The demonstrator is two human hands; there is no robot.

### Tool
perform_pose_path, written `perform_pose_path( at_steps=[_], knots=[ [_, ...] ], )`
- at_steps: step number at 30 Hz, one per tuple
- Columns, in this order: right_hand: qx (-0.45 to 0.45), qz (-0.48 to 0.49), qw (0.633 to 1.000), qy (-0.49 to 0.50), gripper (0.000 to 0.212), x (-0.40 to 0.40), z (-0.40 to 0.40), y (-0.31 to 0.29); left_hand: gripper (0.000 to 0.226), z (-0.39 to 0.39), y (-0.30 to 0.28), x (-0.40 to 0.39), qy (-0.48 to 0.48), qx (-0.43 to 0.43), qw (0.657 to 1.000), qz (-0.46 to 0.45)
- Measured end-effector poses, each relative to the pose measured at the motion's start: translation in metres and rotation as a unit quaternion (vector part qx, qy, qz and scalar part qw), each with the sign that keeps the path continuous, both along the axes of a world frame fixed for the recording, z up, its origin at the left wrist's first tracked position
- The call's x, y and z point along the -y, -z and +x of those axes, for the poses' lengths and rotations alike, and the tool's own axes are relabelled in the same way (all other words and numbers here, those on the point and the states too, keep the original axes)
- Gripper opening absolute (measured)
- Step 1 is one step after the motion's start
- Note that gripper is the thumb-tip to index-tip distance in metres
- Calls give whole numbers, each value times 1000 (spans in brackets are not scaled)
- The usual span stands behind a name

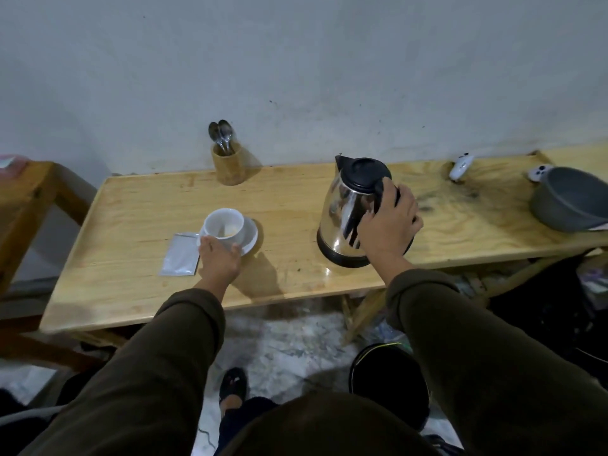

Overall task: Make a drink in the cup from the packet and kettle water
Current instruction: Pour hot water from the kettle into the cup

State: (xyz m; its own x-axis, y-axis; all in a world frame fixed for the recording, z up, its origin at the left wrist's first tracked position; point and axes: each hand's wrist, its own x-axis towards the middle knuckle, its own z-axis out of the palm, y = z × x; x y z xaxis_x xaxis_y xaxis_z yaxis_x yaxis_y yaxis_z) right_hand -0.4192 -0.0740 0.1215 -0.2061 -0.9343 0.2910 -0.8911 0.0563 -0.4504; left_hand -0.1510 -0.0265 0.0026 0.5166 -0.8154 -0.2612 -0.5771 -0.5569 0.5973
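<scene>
A white cup [224, 226] stands on a white saucer [250, 238] left of centre on the wooden table [138, 205], with pale powder in its bottom. My left hand [219, 258] grips the near side of the cup and saucer. A silver packet [181, 254] lies flat just left of the saucer. A steel kettle [345, 212] with a black lid and base stands to the right, spout pointing away to the left. My right hand [388, 222] is wrapped around the kettle's black handle.
A wooden holder [229, 166] with spoons stands at the wall behind the cup. A grey bowl [572, 202] and two white controllers [460, 167] lie at the table's right end. A wooden chair [29, 199] is at the left, a black bin [388, 373] below.
</scene>
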Motion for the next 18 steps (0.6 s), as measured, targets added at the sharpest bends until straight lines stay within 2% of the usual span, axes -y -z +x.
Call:
perform_pose_path(
  at_steps=[2, 4, 6, 13, 18],
  knots=[
    [116, 38, 991, 48, 57, 4, -11, -3, 75, -1, 1, 1, -9, -2, 1000, 2],
    [241, 88, 962, 91, 42, 10, -21, -7, 76, 0, 1, 2, -14, -6, 1000, 1],
    [281, 132, 943, 115, 29, 15, -28, -12, 75, 1, 3, 1, -14, -5, 1000, 5],
    [262, 120, 951, 109, 22, 22, -18, -17, 71, 8, 4, 1, 10, 8, 1000, 8],
    [164, 110, 979, 44, 22, 36, -2, -33, 73, 11, 4, 0, 4, -5, 1000, 10]
  ],
)
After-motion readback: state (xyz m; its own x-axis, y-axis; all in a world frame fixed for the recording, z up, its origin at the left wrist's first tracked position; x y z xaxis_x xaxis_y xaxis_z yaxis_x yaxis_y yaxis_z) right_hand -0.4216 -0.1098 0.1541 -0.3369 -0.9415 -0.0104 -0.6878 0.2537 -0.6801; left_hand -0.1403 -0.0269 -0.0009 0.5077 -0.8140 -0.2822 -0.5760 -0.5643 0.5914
